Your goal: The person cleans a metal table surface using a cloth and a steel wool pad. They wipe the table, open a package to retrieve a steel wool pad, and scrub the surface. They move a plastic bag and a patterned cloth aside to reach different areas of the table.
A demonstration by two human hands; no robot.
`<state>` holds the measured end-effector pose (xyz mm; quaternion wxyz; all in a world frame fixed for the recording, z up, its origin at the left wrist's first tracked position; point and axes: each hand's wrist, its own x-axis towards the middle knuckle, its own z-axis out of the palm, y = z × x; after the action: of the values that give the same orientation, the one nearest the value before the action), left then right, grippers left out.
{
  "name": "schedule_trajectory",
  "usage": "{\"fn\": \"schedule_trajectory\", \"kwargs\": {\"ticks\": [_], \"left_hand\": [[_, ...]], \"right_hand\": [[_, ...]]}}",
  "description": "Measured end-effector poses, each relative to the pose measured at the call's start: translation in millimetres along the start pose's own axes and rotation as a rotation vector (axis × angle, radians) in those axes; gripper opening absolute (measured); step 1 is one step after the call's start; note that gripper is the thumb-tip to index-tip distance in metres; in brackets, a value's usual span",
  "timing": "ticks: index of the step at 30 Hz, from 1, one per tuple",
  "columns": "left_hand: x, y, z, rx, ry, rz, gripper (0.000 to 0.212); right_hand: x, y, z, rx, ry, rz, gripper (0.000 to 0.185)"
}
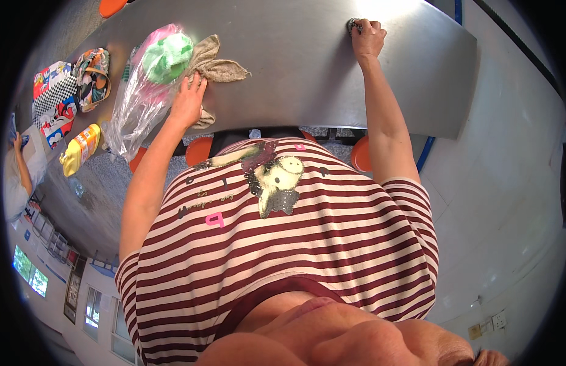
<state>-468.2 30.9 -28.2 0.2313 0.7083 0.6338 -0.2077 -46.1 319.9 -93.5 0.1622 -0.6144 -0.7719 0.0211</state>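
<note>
My right hand (pixel 369 38) is closed around a dark scouring pad (pixel 353 25) and presses it on the stainless steel table (pixel 283 59) near the far edge. On the left, my left hand (pixel 189 101) lies with fingers spread on a crumpled beige cloth (pixel 219 68); whether it grips the cloth is not clear. Right beside that hand a clear plastic bag (pixel 141 98) is spread over the table, with a green cloth (pixel 168 57) and something pink at its far end.
Left of the bag are a patterned fabric bag (pixel 91 80), a checkered cartoon-print bag (pixel 56 100) and a yellow bottle (pixel 81 148). Orange stools (pixel 361 153) stand under the near edge. Another person (pixel 24 169) is at the far left. A white wall (pixel 507 160) rises at the right.
</note>
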Motion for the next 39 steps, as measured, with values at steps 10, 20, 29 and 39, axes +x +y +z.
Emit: {"fn": "schedule_trajectory", "kwargs": {"ticks": [10,20,29,39], "left_hand": [[-8.6,-0.3,7.6,0.019,-0.017,-0.058,0.082],[2.8,2.0,-3.7,0.014,-0.032,-0.039,0.082],[-3.3,1.6,4.9,0.051,-0.012,-0.059,0.083],[-7.3,2.8,4.7,-0.033,-0.036,-0.105,0.082]], "right_hand": [[-103.9,-30.0,-34.7,0.228,-0.217,-0.236,0.013],[-2.4,-11.2,27.7,0.009,-0.032,-0.238,0.012],[-15.0,-57.9,14.6,0.115,-0.066,-0.249,0.006],[-82.4,-64.0,-2.3,0.222,-0.203,-0.246,0.009]]}}
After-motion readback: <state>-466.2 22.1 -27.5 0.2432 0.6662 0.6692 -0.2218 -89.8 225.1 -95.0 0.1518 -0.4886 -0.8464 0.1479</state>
